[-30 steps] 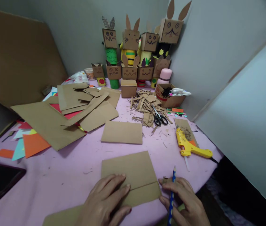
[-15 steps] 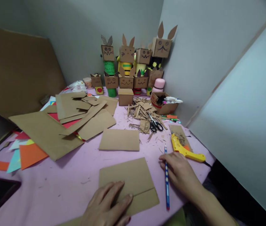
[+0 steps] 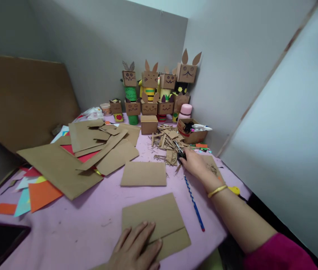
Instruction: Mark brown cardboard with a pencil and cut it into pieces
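My left hand (image 3: 137,246) lies with fingers stretched out on a brown cardboard piece (image 3: 156,210) that has a line across its lower part. My right hand (image 3: 196,164) reaches forward, its fingers closed at the black handles of the scissors (image 3: 180,154), whose blades rest over the cardboard scraps (image 3: 166,135). On the cloth below the right hand is a blue patterned pencil (image 3: 194,204), touched by neither hand. A second cardboard rectangle (image 3: 144,174) lies flat beyond the first. The right forearm mostly hides the yellow glue gun (image 3: 234,190).
Cardboard animal figures (image 3: 149,79) stand in rows at the back, near a pink bottle (image 3: 186,109) and a small box of pens (image 3: 192,135). Cardboard sheets (image 3: 60,168) and coloured paper (image 3: 44,194) cover the left side. A grey wall (image 3: 249,67) bounds the right.
My right hand has let go of the pencil, which now lies on the cloth, and has moved forward to the scissors. My left hand stays on the cardboard. The view has tilted up slightly.
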`<state>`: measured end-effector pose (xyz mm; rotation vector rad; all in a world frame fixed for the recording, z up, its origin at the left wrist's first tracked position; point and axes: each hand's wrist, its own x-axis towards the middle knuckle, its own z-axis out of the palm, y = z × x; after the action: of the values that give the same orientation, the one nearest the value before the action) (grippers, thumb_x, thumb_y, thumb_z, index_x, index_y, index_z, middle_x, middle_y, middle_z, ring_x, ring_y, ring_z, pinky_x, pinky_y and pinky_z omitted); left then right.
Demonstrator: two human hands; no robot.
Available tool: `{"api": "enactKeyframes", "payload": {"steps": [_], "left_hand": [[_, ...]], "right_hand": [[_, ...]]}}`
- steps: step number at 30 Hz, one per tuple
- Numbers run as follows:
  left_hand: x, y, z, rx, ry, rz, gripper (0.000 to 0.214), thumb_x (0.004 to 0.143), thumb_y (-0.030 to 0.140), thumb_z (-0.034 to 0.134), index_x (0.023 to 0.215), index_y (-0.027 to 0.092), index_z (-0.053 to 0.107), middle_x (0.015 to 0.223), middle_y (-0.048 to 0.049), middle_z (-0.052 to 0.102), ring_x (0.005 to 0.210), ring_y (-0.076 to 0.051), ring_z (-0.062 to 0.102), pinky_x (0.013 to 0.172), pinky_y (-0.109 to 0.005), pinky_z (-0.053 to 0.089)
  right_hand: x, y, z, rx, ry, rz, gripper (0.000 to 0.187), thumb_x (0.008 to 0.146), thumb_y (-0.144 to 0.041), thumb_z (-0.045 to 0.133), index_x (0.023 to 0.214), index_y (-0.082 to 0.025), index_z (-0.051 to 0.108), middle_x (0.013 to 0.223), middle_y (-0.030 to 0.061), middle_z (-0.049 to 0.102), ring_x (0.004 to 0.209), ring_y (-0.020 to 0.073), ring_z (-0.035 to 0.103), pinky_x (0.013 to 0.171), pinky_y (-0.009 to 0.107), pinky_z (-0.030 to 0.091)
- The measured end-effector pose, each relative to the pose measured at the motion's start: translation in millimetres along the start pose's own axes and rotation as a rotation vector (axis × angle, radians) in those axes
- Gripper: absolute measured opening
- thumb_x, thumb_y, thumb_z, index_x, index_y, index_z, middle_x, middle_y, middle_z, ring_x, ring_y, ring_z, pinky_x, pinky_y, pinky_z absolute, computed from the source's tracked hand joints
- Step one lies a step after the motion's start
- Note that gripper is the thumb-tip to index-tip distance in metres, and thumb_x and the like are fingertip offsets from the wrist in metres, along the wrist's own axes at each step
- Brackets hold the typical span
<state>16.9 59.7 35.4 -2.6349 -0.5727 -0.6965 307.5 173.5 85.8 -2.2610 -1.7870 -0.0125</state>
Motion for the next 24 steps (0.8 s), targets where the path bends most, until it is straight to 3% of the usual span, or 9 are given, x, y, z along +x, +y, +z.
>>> {"api": "enactKeyframes", "payload": {"steps": [4,9,12,14,18,20,21,24], "left_hand": [[2.4,4.2,-1.1,-0.023,0.035,-0.013,0.023,0.085,0.042,0.056,0.095,0.026,0.069,0.105,-0.0057,0.073,0.091,-0.02,0.068,0.073,-0.028,0.055],[5.5,15.1,1.3,-0.112,0.022,-0.127,0.027,0.083,0.042,0.059,0.097,0.019,0.065,0.109,-0.0122,0.069,0.096,-0.026,0.066,0.076,-0.035,0.057],[4.9,22.0,3.1,-0.216,-0.004,-0.212,0.027,0.078,0.037,0.067,0.097,0.019,0.062,0.107,-0.0121,0.067,0.098,-0.026,0.064,0.079,-0.035,0.057],[5.0,26.3,3.0,-0.285,-0.029,-0.265,0.026,0.077,0.033,0.069,0.097,0.019,0.059,0.103,-0.011,0.066,0.096,-0.026,0.064,0.079,-0.035,0.056],[8.5,34.2,1.9,-0.389,-0.154,-0.373,0.016,0.075,0.017,0.065,0.088,0.02,0.056,0.086,-0.0046,0.067,0.076,-0.022,0.065,0.067,-0.032,0.055],[11.2,36.5,0.8,-0.402,-0.178,-0.372,0.019,0.076,0.012,0.061,0.092,0.021,0.056,0.079,-0.0015,0.068,0.068,-0.02,0.065,0.062,-0.03,0.053],[12.9,37.0,-0.8,-0.418,-0.186,-0.376,0.02,0.078,0.012,0.059,0.096,0.021,0.056,0.079,-0.0007,0.07,0.068,-0.019,0.066,0.062,-0.028,0.052],[20.2,34.8,-13.4,-0.562,-0.291,-0.492,0.012,0.086,0.017,0.05,0.094,0.024,0.057,0.083,0.0008,0.071,0.073,-0.016,0.067,0.064,-0.023,0.049]], "right_hand": [[9.8,0.0,-1.9,0.06,-0.038,0.051,0.025,0.089,-0.031,0.058,0.11,-0.016,0.059,0.11,0.006,0.064,0.097,0.0209,0.063,0.084,0.043,0.051],[-13.0,15.3,-18.6,0.291,-0.079,0.05,0.025,0.085,-0.03,0.063,0.105,-0.016,0.061,0.098,0.0042,0.067,0.089,0.0198,0.063,0.081,0.04,0.051],[-45.1,30.2,-23.4,0.554,-0.141,0.055,0.032,0.08,-0.031,0.064,0.107,-0.015,0.062,0.069,0.0005,0.065,0.059,0.015,0.061,0.057,0.028,0.049],[-73.7,37.7,-22.3,0.768,-0.187,0.053,0.041,0.082,-0.041,0.057,0.114,-0.016,0.059,0.068,0.0009,0.065,0.048,0.0132,0.056,0.042,0.023,0.042],[-139.0,40.1,-15.2,1.115,-0.158,0.059,0.056,0.078,-0.068,0.045,0.097,-0.02,0.065,0.074,0.0064,0.067,0.056,0.0171,0.06,0.05,0.029,0.05],[-169.9,37.5,-11.4,1.252,-0.182,0.103,0.05,0.074,-0.067,0.055,0.092,-0.022,0.067,0.072,0.006,0.068,0.061,0.0187,0.061,0.054,0.03,0.052],[-183.6,36.2,-9.4,1.48,-0.267,0.194,0.048,0.066,-0.06,0.069,0.095,-0.022,0.068,0.075,0.0062,0.068,0.066,0.0201,0.063,0.057,0.03,0.052],[-215.2,33.6,-1.5,1.761,-0.366,0.314,0.052,0.064,-0.053,0.076,0.106,-0.026,0.066,0.079,0.0022,0.066,0.069,0.0163,0.063,0.06,0.025,0.05]]}}
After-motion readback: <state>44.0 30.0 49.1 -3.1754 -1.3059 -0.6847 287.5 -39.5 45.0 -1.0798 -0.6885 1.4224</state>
